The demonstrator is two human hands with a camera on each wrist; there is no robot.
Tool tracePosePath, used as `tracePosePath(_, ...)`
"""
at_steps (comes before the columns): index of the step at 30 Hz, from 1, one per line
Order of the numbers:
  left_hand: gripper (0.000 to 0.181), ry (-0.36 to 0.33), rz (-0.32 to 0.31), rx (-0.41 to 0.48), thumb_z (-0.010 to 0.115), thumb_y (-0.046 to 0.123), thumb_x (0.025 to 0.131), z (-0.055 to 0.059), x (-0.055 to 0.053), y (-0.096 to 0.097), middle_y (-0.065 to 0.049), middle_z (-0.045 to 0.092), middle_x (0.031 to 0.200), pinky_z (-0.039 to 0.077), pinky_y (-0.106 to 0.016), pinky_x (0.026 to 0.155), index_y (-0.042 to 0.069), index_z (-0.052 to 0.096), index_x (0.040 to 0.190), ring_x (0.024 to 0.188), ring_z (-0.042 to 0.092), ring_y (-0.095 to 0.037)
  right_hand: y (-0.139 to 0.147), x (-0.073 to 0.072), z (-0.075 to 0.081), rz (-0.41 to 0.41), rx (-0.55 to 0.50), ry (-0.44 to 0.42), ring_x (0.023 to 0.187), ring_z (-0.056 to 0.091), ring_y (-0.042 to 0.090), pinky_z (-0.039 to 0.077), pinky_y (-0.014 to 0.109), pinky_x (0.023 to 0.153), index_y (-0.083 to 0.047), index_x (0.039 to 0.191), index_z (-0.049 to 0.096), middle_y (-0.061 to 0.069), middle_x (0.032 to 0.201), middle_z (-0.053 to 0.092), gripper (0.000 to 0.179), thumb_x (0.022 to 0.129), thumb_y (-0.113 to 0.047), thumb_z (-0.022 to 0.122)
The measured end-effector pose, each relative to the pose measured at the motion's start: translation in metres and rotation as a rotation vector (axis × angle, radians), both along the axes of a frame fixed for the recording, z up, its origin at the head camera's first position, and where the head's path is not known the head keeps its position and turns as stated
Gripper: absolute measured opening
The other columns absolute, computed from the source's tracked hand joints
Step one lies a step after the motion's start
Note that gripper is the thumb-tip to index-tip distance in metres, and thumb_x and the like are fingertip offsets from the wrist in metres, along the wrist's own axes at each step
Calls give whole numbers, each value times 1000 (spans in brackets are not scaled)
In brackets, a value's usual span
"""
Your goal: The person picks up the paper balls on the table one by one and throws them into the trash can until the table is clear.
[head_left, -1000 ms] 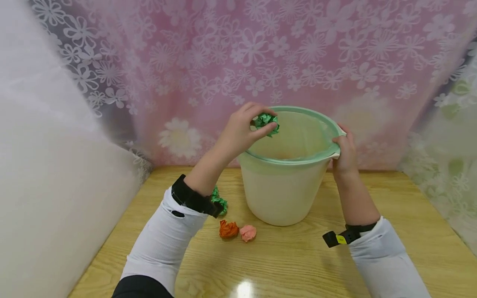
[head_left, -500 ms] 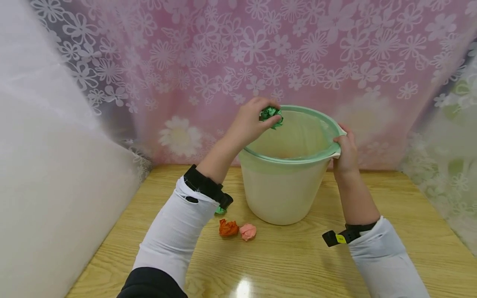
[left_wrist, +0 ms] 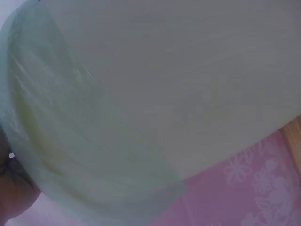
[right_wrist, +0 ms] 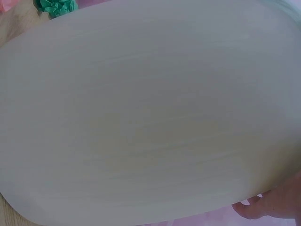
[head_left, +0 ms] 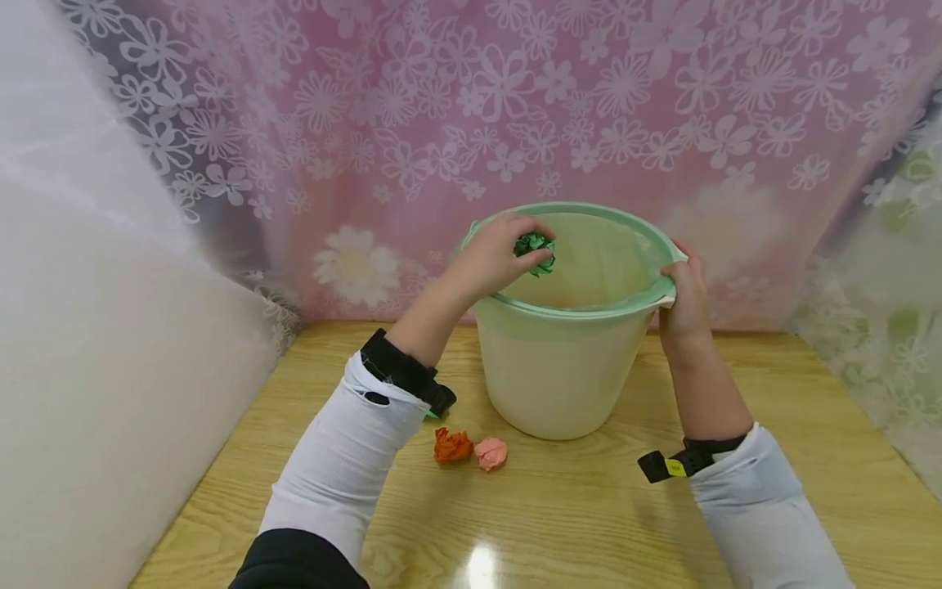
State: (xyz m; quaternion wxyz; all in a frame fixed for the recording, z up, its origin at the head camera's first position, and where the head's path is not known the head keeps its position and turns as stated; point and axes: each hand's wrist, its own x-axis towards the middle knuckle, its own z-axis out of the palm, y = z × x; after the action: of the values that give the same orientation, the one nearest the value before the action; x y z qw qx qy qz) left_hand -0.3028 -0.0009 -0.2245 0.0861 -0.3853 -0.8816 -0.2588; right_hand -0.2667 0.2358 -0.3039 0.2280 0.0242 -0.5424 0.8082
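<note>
My left hand (head_left: 496,255) pinches a crumpled green paper ball (head_left: 535,254) between thumb and fingers, over the left side of a trash bin's opening. The pale bin (head_left: 559,376) has a green rim and a thin green liner (left_wrist: 56,141) folded over its edge. With my right hand (head_left: 684,298) I grip the bin's rim at the right, thumb on top. An orange paper ball (head_left: 452,446) and a pink paper ball (head_left: 491,453) lie in front of the bin. Another green paper ball (right_wrist: 56,6) rests on the table, mostly hidden by my left wrist in the head view.
The wooden table (head_left: 589,523) bears the bin near its back edge. Behind it hangs a pink flowered curtain (head_left: 412,164). A white sheet (head_left: 132,311) closes off the left side, and patterned cloth (head_left: 883,327) the right.
My left hand has moved slightly right with the green paper ball, rising and then dipping lower at the bin's opening. My right hand keeps its hold on the rim.
</note>
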Motion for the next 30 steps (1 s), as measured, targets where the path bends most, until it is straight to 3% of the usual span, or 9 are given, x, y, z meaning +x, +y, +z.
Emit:
tracePosePath(8, 31, -71, -23, -133, 55, 25, 91, 1, 0, 2, -2, 59, 117, 42, -26, 91, 14, 56, 120, 104, 50, -12, 1, -1, 3, 7, 11, -9, 92, 42, 11, 38, 18, 78, -7, 133, 29, 1, 114, 41, 50, 83, -10, 35)
tracePosePath(11, 40, -74, -19, -194, 54, 27, 92, -1, 0, 3, -2, 53, 128, 40, -28, 96, 17, 48, 130, 114, 47, -14, 1, -1, 3, 10, 17, -18, 93, 42, 10, 37, 19, 78, -7, 134, 29, 0, 115, 41, 51, 83, -10, 35)
tracePosePath(14, 54, -84, -10, -203, 52, 30, 93, -3, -1, 3, -1, 39, 142, 35, -30, 102, 21, 31, 142, 124, 37, -13, 1, 0, 1, 17, 17, -19, 92, 42, 10, 38, 19, 78, -6, 135, 28, 1, 115, 41, 52, 84, -10, 35)
tracePosePath(18, 67, -96, 12, -171, 49, 36, 93, -5, 0, 2, 0, 16, 152, 26, -35, 109, 29, 10, 146, 134, 21, -15, 2, 1, 0, 27, 28, -29, 91, 42, 11, 38, 19, 77, -7, 136, 27, 1, 116, 40, 52, 84, -11, 34)
tracePosePath(22, 69, -109, 49, -112, 47, 44, 92, -6, 6, -1, -1, -7, 153, 23, -46, 109, 37, 3, 145, 137, 7, -21, 2, 2, 1, 27, 37, -40, 91, 43, 11, 38, 19, 78, -8, 137, 27, 0, 116, 40, 53, 85, -11, 34)
tracePosePath(26, 67, -97, 71, -14, 45, 52, 91, -9, 14, -8, 0, -14, 153, 22, -52, 108, 39, 7, 145, 137, -1, -20, 2, 2, 0, 26, 49, -43, 90, 43, 12, 38, 19, 77, -8, 137, 27, 0, 116, 40, 52, 86, -12, 34)
tracePosePath(30, 65, -69, 60, 74, 44, 54, 90, -13, 25, -18, 2, -12, 153, 24, -56, 105, 41, 9, 144, 137, -1, -21, 3, 2, 0, 26, 54, -34, 89, 43, 12, 37, 20, 78, -8, 138, 26, 0, 116, 40, 53, 85, -12, 34)
